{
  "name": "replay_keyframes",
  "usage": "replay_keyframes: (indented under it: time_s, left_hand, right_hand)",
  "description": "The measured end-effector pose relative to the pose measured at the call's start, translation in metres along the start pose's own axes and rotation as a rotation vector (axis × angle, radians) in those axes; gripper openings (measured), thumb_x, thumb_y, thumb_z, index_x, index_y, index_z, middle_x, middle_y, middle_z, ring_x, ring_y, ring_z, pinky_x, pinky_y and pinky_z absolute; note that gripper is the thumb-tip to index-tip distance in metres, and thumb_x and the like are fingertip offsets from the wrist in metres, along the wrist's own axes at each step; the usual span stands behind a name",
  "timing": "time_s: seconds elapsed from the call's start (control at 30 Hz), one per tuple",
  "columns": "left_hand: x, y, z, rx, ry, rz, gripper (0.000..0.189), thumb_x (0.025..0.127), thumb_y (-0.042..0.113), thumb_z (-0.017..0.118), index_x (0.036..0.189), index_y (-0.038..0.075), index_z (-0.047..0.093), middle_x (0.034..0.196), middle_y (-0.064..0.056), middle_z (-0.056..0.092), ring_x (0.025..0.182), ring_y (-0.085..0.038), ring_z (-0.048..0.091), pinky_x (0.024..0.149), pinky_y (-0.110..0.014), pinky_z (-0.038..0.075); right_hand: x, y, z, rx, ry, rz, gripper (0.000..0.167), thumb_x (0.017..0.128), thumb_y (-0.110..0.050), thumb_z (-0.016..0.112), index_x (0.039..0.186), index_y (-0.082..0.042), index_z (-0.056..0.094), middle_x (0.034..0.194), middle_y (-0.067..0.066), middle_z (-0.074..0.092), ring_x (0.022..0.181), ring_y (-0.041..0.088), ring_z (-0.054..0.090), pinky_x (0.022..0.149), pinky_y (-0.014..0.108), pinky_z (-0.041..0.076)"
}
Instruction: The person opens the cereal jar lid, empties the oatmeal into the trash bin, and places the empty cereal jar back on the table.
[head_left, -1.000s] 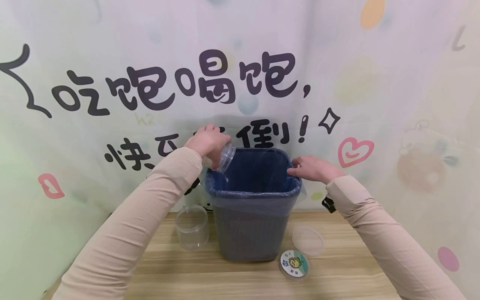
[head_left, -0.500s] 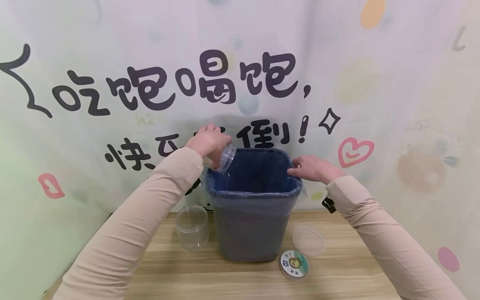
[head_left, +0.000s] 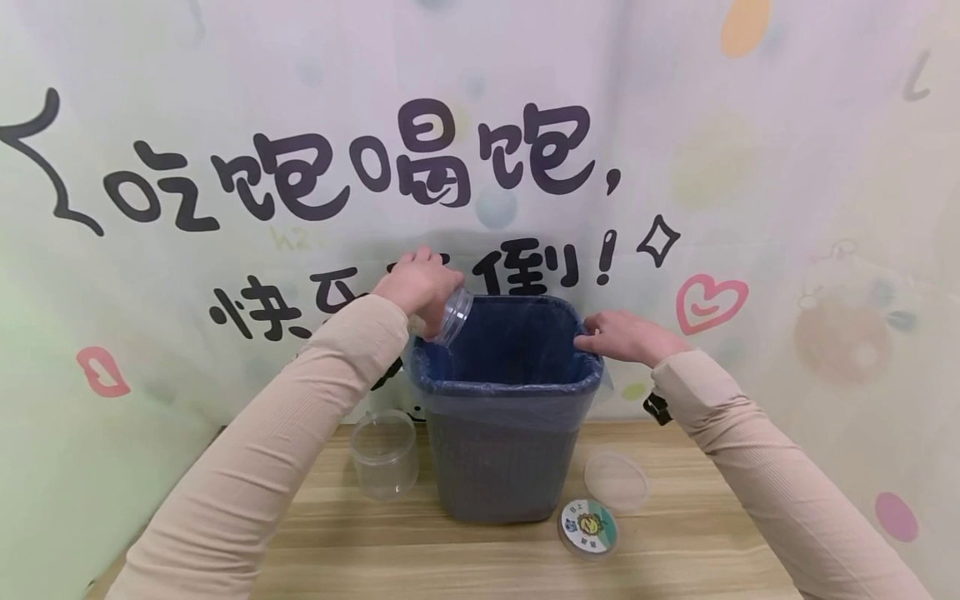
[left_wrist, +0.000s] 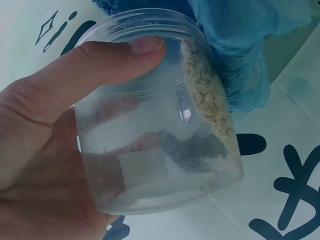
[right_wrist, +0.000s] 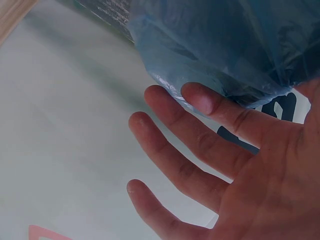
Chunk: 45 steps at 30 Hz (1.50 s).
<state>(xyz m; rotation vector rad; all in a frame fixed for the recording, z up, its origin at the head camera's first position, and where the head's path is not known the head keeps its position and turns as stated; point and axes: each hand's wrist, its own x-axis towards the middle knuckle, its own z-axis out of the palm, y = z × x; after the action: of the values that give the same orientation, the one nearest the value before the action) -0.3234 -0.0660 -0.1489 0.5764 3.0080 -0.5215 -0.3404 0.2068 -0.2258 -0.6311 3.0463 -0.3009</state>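
My left hand [head_left: 423,287] grips a clear plastic jar [left_wrist: 145,135], tipped so its mouth points down over the left rim of a trash bin [head_left: 502,458]. Pale, flaky grains [left_wrist: 207,95] lie along one side inside the jar, from its base to near its mouth. On the bin's right rim is my right hand [head_left: 626,335], thumb over the inner side and fingers outside against the blue liner bag [right_wrist: 200,50]. In the right wrist view the index finger touches the bag while the other fingers spread loosely away from it.
An uncovered clear jar [head_left: 384,462] stands left of the bin on the wooden table [head_left: 420,558]. To the right lie a translucent lid [head_left: 617,482] and a round lid with a sunflower picture [head_left: 588,529]. A printed cloth [head_left: 300,67] hangs close behind.
Both hands and the tipped jar stay nearly where they were. Small bits seen just below the jar's mouth in the earlier frames no longer show there.
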Motion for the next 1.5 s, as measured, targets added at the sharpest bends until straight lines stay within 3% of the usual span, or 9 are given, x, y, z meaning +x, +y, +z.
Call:
replay_keyframes:
  time_s: [0.17,0.77,1.13,1.5]
  left_hand:
    - [-0.0003,0.0004,0.0004,-0.003,0.001,-0.005,0.076,0.07,0.02,0.083,0.137,0.014,0.049,0.123,-0.016,0.046,0.117,-0.034,0.033,0.105,-0.046,0.027]
    - [0.0014,0.0,-0.0012,0.019,-0.016,-0.003,0.078,0.071,0.022,0.083,0.14,0.014,0.046,0.126,-0.018,0.044,0.119,-0.035,0.032,0.105,-0.047,0.026]
    - [0.0006,-0.0004,0.0007,-0.027,0.001,-0.009,0.077,0.07,0.019,0.083,0.138,0.014,0.048,0.124,-0.017,0.045,0.118,-0.034,0.033,0.106,-0.046,0.027]
    - [0.0002,0.0036,-0.0005,0.019,0.011,-0.015,0.074,0.069,0.02,0.084,0.135,0.014,0.051,0.122,-0.017,0.046,0.117,-0.035,0.034,0.104,-0.047,0.028]
  right_hand:
    - [0.0001,-0.0006,-0.0004,0.001,-0.007,0.002,0.04,0.095,-0.03,0.05,0.11,0.005,0.063,0.098,0.013,0.065,0.09,0.029,0.058,0.083,0.047,0.046]
    - [0.0009,0.0001,-0.0009,0.005,-0.006,0.001,0.034,0.095,-0.028,0.049,0.101,0.002,0.064,0.086,0.009,0.061,0.082,0.027,0.055,0.078,0.043,0.045]
    - [-0.0001,-0.0005,0.0002,0.008,0.008,0.008,0.036,0.094,-0.029,0.051,0.105,0.003,0.064,0.089,0.01,0.063,0.083,0.027,0.056,0.078,0.044,0.046]
    - [-0.0009,0.0001,0.0015,0.022,0.024,-0.003,0.028,0.094,-0.026,0.051,0.091,-0.002,0.063,0.076,0.005,0.056,0.074,0.023,0.053,0.07,0.038,0.043]
